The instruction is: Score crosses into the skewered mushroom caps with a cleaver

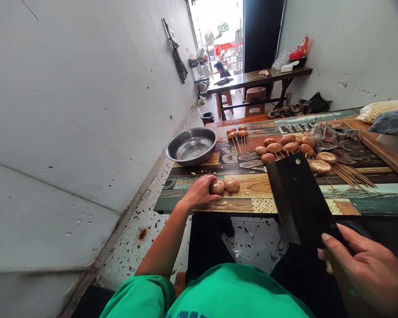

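A white wall [69, 110] was seen along the left, parted from the plank-patterned table [252, 186] by a strip of speckled floor [129, 251]. The table's near edge was crossed by a black cleaver [301, 198], by which the space right of centre was taken up; between its blade and the left hand [200, 193], a stretch of planks was left along that edge. The metal basin [196, 152] was set at the left edge, beyond the left hand. The cleaver's handle was gripped by the right hand [368, 265], its fingers closed around it. Beyond the blade, skewered brown caps [288, 148] were grouped beside bundled skewers [354, 176]. Near the front edge, a brown mushroom-like cap [218, 188] was cupped between the left thumb and bent fingers, and a second cap [232, 186] was placed just right of it, outside the grasp.
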`<action>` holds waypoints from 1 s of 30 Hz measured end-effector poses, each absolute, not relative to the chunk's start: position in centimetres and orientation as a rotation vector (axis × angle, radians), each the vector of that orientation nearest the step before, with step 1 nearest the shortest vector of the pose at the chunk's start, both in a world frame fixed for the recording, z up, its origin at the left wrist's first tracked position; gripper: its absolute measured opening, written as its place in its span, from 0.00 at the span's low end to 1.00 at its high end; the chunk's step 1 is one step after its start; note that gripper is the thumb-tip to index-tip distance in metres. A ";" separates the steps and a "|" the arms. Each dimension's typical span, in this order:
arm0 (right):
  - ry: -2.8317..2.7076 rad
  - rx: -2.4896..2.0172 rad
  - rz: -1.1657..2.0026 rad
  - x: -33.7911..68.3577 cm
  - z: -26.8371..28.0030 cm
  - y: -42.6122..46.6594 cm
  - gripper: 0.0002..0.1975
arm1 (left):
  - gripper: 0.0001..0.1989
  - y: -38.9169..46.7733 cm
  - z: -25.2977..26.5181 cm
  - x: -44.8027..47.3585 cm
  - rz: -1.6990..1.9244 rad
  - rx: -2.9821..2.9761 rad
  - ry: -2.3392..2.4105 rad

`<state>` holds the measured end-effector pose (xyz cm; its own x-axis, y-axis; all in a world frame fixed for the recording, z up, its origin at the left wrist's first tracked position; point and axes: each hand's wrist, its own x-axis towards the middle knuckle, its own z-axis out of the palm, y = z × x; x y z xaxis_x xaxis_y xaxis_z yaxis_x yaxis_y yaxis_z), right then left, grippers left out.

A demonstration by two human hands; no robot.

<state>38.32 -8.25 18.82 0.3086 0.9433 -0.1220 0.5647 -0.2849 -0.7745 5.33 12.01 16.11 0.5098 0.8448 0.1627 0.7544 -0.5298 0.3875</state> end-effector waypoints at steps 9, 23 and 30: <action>-1.338 -1.655 1.430 35.5 18.9 -3.2 0.13 | 0.19 9.5 12.9 9.7 0.924 2.288 1.628; -1.326 -1.647 1.534 34.4 20.1 -1.2 0.12 | 0.17 9.7 12.7 9.4 0.927 2.257 1.573; -1.319 -1.656 1.521 34.7 20.0 -1.0 0.13 | 0.16 9.8 12.8 9.4 0.935 2.238 1.568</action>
<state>34.70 -0.97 19.99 -0.1093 0.8954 -0.4317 0.3006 -0.3842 -0.8730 9.45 9.81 12.77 0.2135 0.9091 0.3576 0.7466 -0.3879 0.5405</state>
